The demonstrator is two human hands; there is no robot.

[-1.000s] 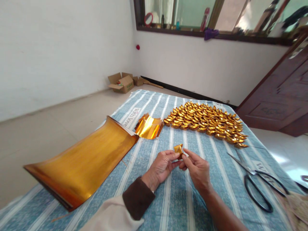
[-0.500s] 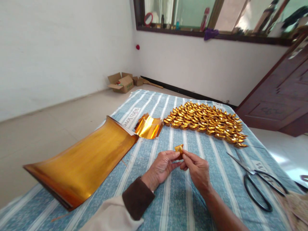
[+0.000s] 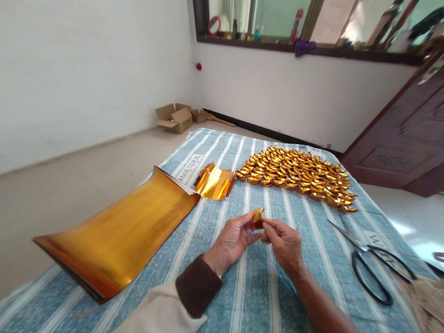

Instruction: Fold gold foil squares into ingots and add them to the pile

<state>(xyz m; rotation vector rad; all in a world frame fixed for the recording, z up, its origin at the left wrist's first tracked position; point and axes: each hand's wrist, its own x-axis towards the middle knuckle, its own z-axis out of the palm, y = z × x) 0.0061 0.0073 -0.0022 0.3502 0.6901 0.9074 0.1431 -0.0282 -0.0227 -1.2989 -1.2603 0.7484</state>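
While both hands meet above the striped cloth [image 3: 256,282] that covers the table, a small folded piece of gold foil [image 3: 257,218] sits pinched between them; the left hand [image 3: 233,239] has its grip closed on the piece's near-left side with thumb and forefinger, and the right hand [image 3: 284,243] pinches the right edge with its fingertips, the other fingers curled under; the piece is held just above the cloth, near the middle of the table. To the left lies a large stack of gold foil sheets [image 3: 121,233], its far end curling upward; just beyond that end rests a smaller pile of cut gold squares [image 3: 214,181]. Farther back, a wide spread of folded gold ingots [image 3: 298,175] lies in close rows on the cloth, well apart from the hands. To the right, black-handled scissors [image 3: 371,263] lie flat with the blades pointing toward the ingots. A brown cuff [image 3: 198,286] covers the left wrist; the right forearm is bare.
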